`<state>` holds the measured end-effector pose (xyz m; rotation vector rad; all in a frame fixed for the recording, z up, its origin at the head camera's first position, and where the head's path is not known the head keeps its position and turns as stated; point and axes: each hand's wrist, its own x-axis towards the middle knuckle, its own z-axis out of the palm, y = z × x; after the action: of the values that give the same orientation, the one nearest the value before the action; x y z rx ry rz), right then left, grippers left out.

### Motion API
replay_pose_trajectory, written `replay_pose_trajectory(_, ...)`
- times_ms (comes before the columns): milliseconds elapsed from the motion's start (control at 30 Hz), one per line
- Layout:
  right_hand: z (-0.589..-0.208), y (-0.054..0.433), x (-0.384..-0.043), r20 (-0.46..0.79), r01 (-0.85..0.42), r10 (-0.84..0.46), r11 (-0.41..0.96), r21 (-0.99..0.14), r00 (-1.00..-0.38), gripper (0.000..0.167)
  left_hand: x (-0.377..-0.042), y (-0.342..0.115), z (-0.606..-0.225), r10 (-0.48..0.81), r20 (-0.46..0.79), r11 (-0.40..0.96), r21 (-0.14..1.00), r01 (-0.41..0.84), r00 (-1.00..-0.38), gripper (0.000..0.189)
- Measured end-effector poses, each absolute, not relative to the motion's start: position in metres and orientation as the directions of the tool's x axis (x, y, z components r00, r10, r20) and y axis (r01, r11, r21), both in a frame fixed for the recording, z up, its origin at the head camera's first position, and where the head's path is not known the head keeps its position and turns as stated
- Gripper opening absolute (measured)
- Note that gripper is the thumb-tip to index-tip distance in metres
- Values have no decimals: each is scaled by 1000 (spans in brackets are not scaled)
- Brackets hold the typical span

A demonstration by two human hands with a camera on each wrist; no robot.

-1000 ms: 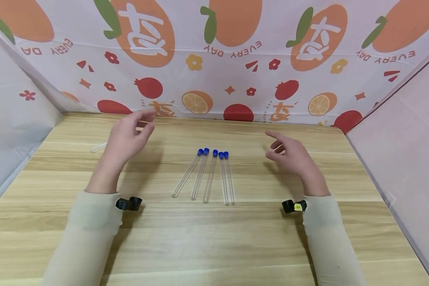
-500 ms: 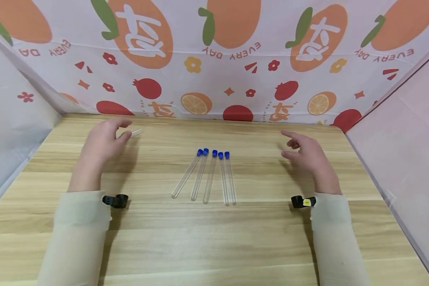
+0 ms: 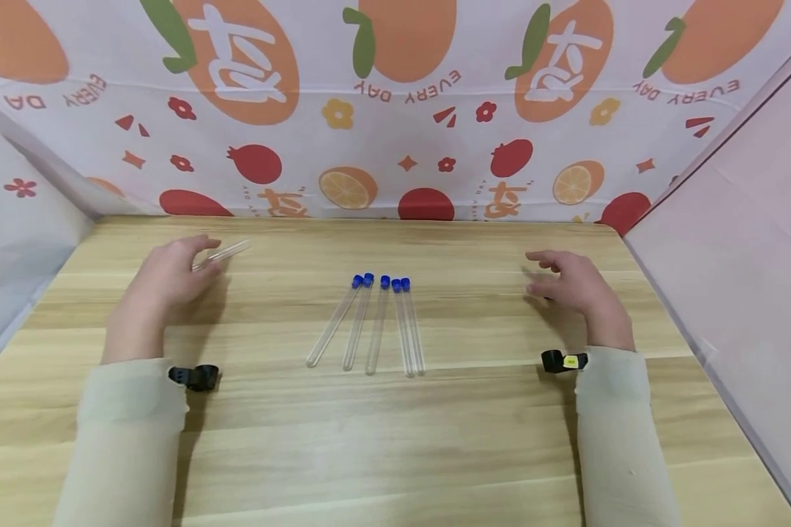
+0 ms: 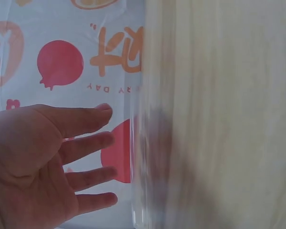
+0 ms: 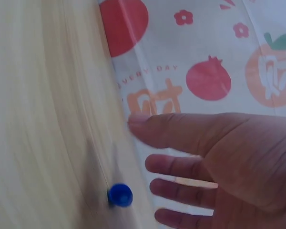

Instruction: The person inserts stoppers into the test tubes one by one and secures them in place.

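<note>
My left hand hovers at the back left with its fingers spread over a clear test tube. In the left wrist view the fingertips of the left hand stop just short of the tube, which lies on the table. At the right, my right hand is held with loosely bent fingers and nothing in them. A small blue cap sits on the table beyond its fingertips in the right wrist view. Several clear test tubes with blue caps lie fanned out between the hands.
The wooden table runs back to a white curtain printed with fruit. Pale side walls stand at left and right. A small black wrist camera sits at each cuff.
My left hand has moved left and slightly toward me, above the uncapped tube. My right hand has moved out to the right and slightly nearer. The capped tubes lie as before.
</note>
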<state>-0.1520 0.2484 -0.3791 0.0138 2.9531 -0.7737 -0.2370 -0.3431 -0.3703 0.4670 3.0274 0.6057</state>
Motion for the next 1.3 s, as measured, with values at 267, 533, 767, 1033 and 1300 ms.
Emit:
replay_pose_trajectory(267,-381,263,-149,-233,135,24,870,-474,-972,66,-238,-349,-374,302,-97,897,367,248,-948,58)
replay_pose_trajectory(533,-386,269,-154,-290,192,50,853,-485,-956,63,-254,-353,-378,308,-129,908,334,251,-943,58)
replay_pose_trajectory(767,-389,269,-157,-278,222,91,844,-488,-956,50,-264,-353,-375,278,-172,914,349,205,-945,56)
replay_pose_trajectory(1033,-392,267,-152,-252,231,114,833,-502,-961,35,-252,-352,-370,231,-192,934,320,161,-954,31)
replay_pose_trajectory(1300,-392,263,-144,-247,229,118,839,-493,-962,34,-240,-349,-363,187,-220,942,318,111,-957,25)
